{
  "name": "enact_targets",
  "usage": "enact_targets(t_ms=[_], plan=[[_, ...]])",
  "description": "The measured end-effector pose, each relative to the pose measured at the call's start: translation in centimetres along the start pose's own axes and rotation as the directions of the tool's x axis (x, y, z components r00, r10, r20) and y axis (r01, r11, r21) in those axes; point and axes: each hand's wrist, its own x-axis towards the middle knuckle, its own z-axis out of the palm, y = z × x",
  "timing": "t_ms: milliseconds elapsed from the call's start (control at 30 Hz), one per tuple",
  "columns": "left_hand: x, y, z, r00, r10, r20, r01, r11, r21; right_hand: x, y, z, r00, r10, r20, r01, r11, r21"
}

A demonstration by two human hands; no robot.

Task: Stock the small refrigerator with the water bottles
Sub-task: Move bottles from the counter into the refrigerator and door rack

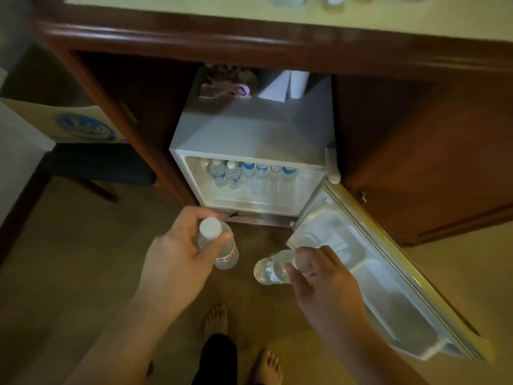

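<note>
A small white refrigerator (pixel 244 134) stands under a wooden desk with its door (pixel 369 276) swung open to the right. Several water bottles (pixel 249 172) stand in a row on its upper shelf. My left hand (pixel 180 251) grips a clear water bottle with a white cap (pixel 226 252) near its neck, upright, in front of the fridge. My right hand (pixel 319 273) holds a second clear water bottle (pixel 270 269) by its top end, tilted with its base pointing left, just left of the door's inner shelf.
The wooden desk (pixel 249 37) overhangs the fridge. A folded cloth (pixel 224 88) and white papers (pixel 286 87) lie on the fridge's top. A chair (pixel 91 165) stands at the left. My bare feet (pixel 216 320) are on the carpet below.
</note>
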Motion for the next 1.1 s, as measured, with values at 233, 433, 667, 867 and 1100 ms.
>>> enact_targets(t_ms=[233, 433, 667, 867, 1100], plan=[[6.8, -9.3, 7.1, 1.0, 0.013, 0.023, -0.014, 0.997, 0.076, 9.6, 4.0, 9.0, 0.995, -0.065, 0.075, 0.076, 0.986, -0.147], [11.3, -15.1, 12.0, 0.993, 0.026, 0.117, -0.043, 0.988, 0.15, 18.2, 7.1, 14.8, 0.989, -0.103, 0.107, 0.124, 0.969, -0.216], [13.0, -19.6, 14.7, 0.996, 0.077, 0.053, -0.077, 0.997, 0.003, 27.0, 8.7, 22.0, 0.992, -0.126, 0.026, 0.128, 0.966, -0.226], [16.0, -22.5, 15.1, 0.972, 0.229, 0.062, -0.227, 0.973, -0.038, 33.5, 8.6, 27.4, 0.998, -0.057, -0.024, 0.045, 0.94, -0.338], [19.3, -25.8, 16.0, 0.93, 0.365, 0.04, -0.365, 0.931, -0.021, 37.8, 8.6, 31.8, 0.982, -0.134, -0.134, 0.092, 0.956, -0.279]])
